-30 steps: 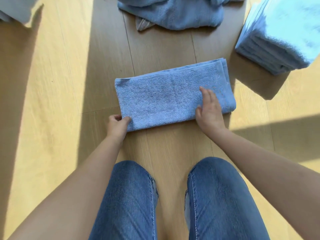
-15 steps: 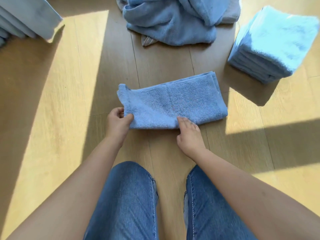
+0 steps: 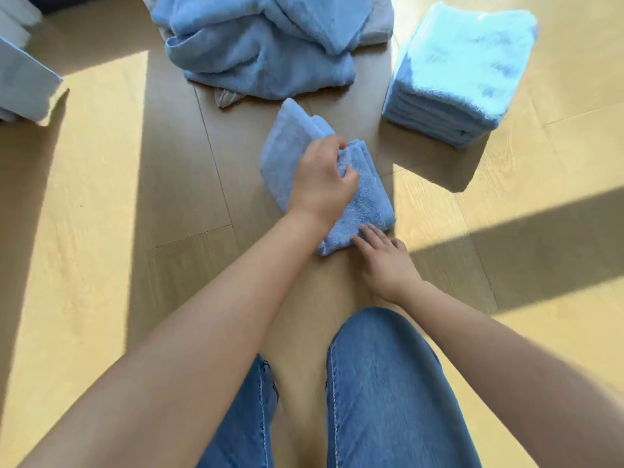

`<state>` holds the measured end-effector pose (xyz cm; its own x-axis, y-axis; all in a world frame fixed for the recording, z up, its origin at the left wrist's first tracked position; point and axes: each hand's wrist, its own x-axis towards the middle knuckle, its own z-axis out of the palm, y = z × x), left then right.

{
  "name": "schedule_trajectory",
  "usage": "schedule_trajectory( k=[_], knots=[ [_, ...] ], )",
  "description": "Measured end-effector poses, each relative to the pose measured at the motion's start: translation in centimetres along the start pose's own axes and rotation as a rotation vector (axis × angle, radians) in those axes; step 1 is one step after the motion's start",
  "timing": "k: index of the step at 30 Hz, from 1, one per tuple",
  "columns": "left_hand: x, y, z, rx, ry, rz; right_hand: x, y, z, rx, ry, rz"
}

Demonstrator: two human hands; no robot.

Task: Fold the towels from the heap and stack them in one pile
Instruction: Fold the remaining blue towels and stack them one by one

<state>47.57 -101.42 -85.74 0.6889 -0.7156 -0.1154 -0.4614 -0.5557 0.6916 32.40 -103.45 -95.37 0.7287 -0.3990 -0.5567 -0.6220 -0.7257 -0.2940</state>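
Head view: I see the left hand (image 3: pixel 320 184), clutching the towel (image 3: pixel 290 143), has swung its end across toward the flat-fingered right hand (image 3: pixel 385 261) pinning the near corner. Halved on the floor (image 3: pixel 101 231), it looks nearly ready for the pile (image 3: pixel 452 79).

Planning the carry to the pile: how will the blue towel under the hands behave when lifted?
Probably floppy: the towel bunches where the left hand grips it. Likely to unfold if lifted by one edge, since its layers lie loose; the right hand presses its near corner down. Its fuzzy terry surface suggests little slipping in a grip.
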Motion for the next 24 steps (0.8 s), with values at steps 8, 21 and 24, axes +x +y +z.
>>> schedule_trajectory(
  k=[8,21,24],
  knots=[
    [-3.5,0.6,7.0,0.313,-0.487,0.101,0.5,4.8,-1.4,0.492,0.301,0.4],
    [-5.6,-7.7,5.6,0.28,-0.242,-0.385,4.5,2.4,-4.6,0.714,0.215,0.417],
    [-5.5,-7.7,5.3,0.18,-0.097,-0.483,3.9,2.2,-4.0,0.688,0.269,0.401]
  ],
)
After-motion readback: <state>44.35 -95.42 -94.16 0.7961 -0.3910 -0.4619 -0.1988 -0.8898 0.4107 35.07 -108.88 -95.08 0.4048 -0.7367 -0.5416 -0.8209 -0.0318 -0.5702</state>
